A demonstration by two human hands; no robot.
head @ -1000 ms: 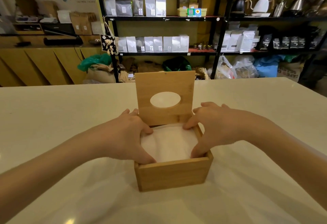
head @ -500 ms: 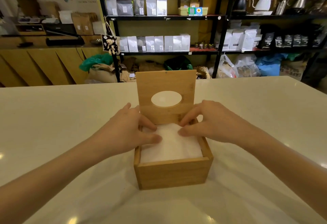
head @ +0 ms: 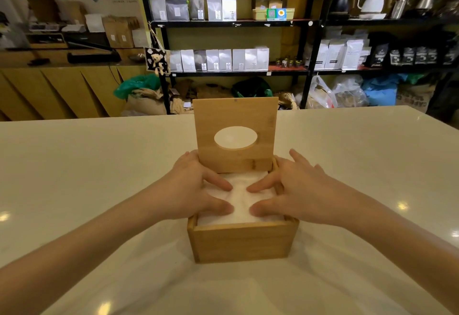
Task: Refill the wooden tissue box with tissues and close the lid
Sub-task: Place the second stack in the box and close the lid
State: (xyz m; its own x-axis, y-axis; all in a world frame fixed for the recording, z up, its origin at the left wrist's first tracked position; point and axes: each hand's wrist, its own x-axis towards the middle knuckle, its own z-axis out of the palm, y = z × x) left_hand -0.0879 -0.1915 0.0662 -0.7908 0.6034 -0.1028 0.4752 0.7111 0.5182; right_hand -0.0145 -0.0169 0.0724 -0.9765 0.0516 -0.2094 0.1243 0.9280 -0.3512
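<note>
A square wooden tissue box stands on the white table in front of me. Its hinged lid is upright at the back, with an oval hole in it. White tissues fill the box to near the rim. My left hand lies over the box's left side, thumb and forefinger spread and pressing on the tissues. My right hand mirrors it on the right side, fingers apart, tips resting on the tissue stack. The fingertips of both hands nearly meet in the middle.
The white table stretches wide on all sides of the box. Behind its far edge stand black shelves with bags and kettles, sacks on the floor, and a wooden counter at the left.
Both hands have moved from the box's side edges inward onto the tissues, fingers now spread and flattening the stack near the middle. The lid has stayed upright.
</note>
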